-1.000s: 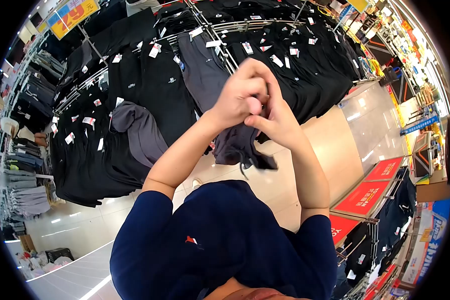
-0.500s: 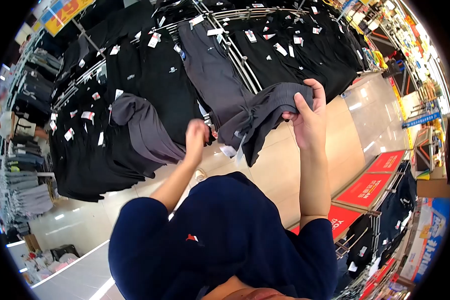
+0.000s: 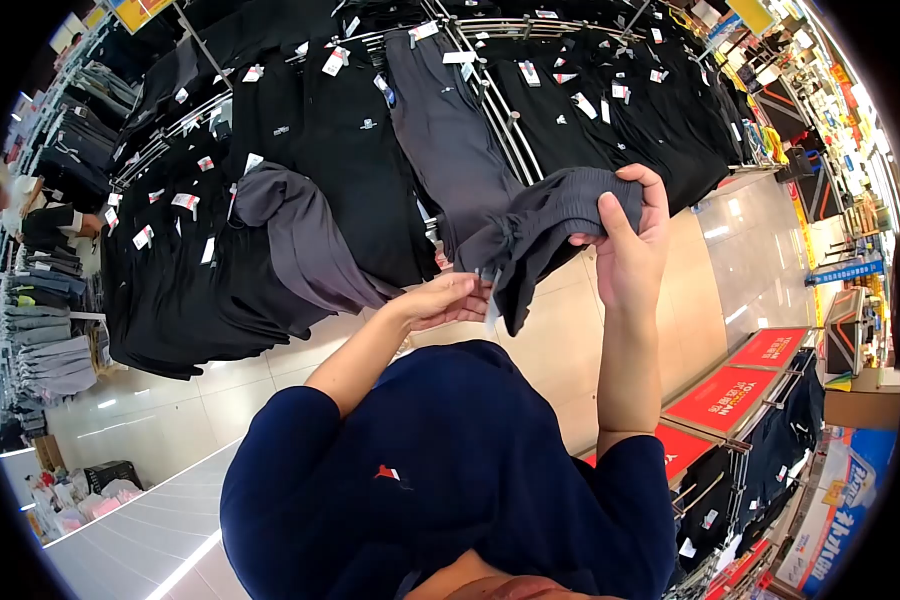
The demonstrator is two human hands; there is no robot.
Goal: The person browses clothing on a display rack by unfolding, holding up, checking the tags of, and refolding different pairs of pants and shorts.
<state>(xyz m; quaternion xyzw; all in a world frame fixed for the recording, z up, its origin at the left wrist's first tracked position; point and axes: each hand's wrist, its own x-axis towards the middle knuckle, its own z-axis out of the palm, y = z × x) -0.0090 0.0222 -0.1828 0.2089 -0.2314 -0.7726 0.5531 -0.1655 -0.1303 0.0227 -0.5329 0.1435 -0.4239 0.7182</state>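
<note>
Dark grey trousers (image 3: 550,215) are bunched near the middle, their ribbed waistband held by my right hand (image 3: 630,235), with the thumb on top and fingers around the edge. My left hand (image 3: 445,300) is at the lower left of the bunched cloth, its fingers extended beside a pale tag (image 3: 492,305); the fingertips are partly hidden by the cloth and tag. A long grey leg piece (image 3: 440,130) stretches up over the rack. Another grey garment (image 3: 310,235) hangs folded over black trousers to the left.
Racks of black trousers (image 3: 340,130) with white tags stand in front. Red signs (image 3: 725,398) top a rack at the lower right. A person's arm (image 3: 88,224) reaches among clothes at the far left. Pale floor tiles (image 3: 570,330) lie below.
My hands were together a second ago; they parted, and my right hand took up the waistband. My left hand has since moved right to the cloth and tag. The view has shifted slightly.
</note>
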